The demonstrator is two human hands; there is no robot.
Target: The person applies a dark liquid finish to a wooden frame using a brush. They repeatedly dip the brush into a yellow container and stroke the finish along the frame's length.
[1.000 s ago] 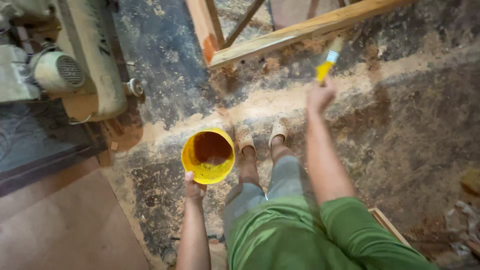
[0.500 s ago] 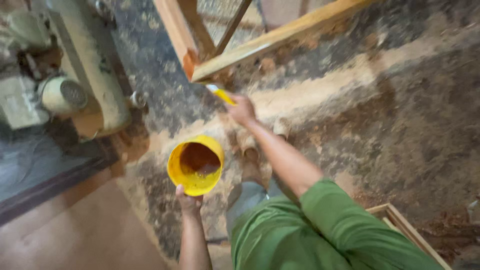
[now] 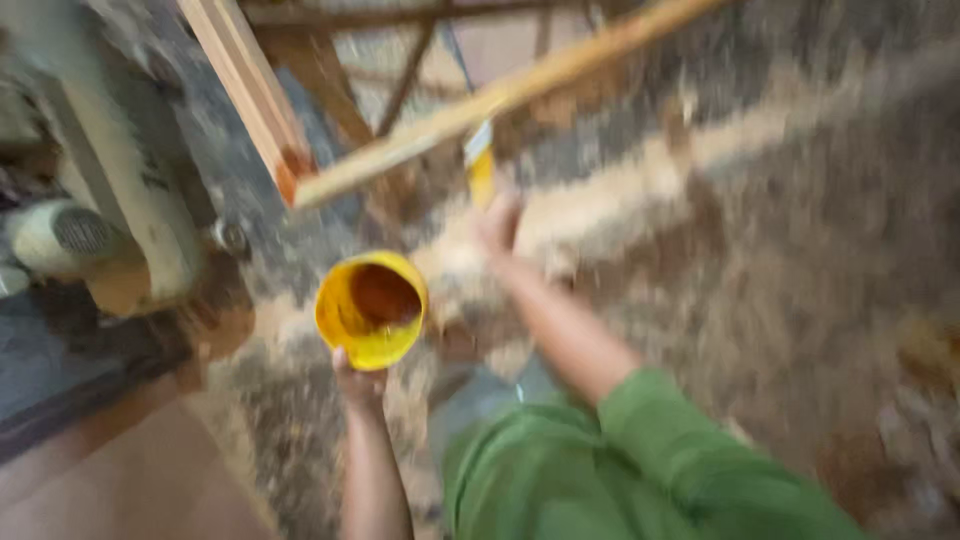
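Observation:
The picture is blurred by motion. My left hand (image 3: 358, 382) grips the near rim of a yellow bucket (image 3: 345, 318) with dark brown liquid inside. My right hand (image 3: 497, 222) is stretched forward and holds a paintbrush with a yellow handle (image 3: 481, 172), bristles up against a pale wooden beam (image 3: 500, 98). That beam runs diagonally and meets a second wooden beam (image 3: 248, 92) at a reddish-stained corner. My green shirt fills the lower middle.
A cream-coloured machine with a motor (image 3: 70, 235) stands at the left on a dark base. The concrete floor (image 3: 780, 230) is strewn with sawdust. More wooden frame pieces (image 3: 400, 80) lie beyond the beams.
The view has swung and blurred. My right hand has moved from the right end of the beam leftward, then lifted the brush to the beam near the corner. The bucket stays in my left hand.

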